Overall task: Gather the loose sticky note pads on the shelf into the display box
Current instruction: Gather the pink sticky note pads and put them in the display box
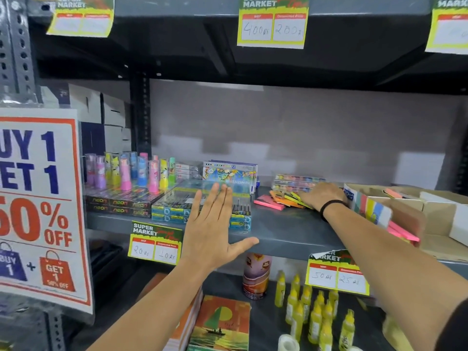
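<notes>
Left hand (pixel 215 224) flat, fingers spread | right hand (pixel 320 196) on sticky note pads (pixel 283 200) | display box (pixel 374 209) beside

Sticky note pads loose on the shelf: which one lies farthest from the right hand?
The pink pad, at the left end of the pile; the orange and yellow ones lie nearer the right hand.

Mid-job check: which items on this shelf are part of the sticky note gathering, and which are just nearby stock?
Job:
loose pads
display box
right hand, on the pads
left hand, open, holding nothing

Bystanders:
pen boxes
neon boxes
colourful tubes
paint sets
glue bottles
price tags
</notes>
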